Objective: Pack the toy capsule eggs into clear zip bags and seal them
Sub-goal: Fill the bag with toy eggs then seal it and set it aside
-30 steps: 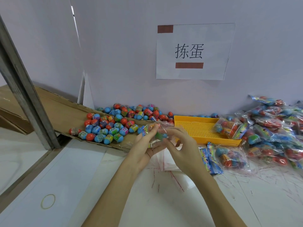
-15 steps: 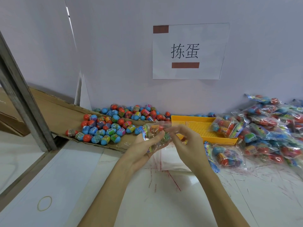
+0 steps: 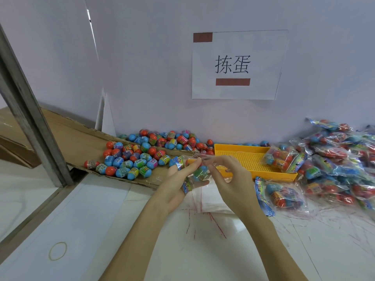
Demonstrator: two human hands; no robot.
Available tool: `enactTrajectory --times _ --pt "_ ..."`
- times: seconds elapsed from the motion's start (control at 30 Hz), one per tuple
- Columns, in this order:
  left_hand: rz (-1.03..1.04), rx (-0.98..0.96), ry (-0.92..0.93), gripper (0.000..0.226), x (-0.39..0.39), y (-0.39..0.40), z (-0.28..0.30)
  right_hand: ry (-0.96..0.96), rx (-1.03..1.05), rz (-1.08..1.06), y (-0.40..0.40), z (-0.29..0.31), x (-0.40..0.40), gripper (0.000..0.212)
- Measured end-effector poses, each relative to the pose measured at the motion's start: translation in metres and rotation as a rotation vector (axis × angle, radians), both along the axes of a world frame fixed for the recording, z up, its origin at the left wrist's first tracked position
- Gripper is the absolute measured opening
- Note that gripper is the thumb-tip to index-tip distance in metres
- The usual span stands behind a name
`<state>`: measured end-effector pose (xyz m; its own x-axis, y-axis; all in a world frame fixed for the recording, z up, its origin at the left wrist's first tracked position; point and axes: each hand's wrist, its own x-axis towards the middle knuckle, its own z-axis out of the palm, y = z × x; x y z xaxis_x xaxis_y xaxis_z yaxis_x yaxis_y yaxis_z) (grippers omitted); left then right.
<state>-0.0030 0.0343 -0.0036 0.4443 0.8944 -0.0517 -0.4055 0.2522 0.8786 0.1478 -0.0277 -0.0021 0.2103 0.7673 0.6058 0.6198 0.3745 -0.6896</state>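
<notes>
Held above the white desk's middle, before the loose red-and-blue plastic capsule eggs [image 3: 140, 157], the clear zip bag of eggs [image 3: 197, 171] was pinched at its mouth by left hand [image 3: 182, 182] and right hand [image 3: 229, 177]; sealing well likely meant running pinched fingertips fully along the strip.

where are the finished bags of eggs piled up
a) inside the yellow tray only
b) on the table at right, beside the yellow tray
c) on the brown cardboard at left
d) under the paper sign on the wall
b: the heap of sealed clear plastic bags of eggs lies on the white table at the right of the yellow perforated plastic tray, with only one bag resting on the tray's corner.
</notes>
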Motion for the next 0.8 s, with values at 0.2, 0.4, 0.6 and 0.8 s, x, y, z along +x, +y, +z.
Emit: enactTrajectory --times 0.2,0.4,0.6,0.8 --pt "0.184 -0.016 0.144 0.064 0.01 0.0 -0.009 0.004 -0.045 -0.012 0.001 -0.006 -0.006 0.01" --pt "0.176 0.014 0.056 0.056 0.009 0.001 -0.009 0.136 -0.04 0.001 0.001 -0.002 -0.008 0.012" --pt "0.301 0.087 0.045 0.061 0.007 0.002 -0.005 0.139 0.065 -0.088 -0.005 0.007 -0.003 0.013" --pt "0.392 0.437 0.377 0.084 -0.005 0.006 -0.003 -0.051 0.08 -0.133 -0.007 0.008 -0.002 0.022"
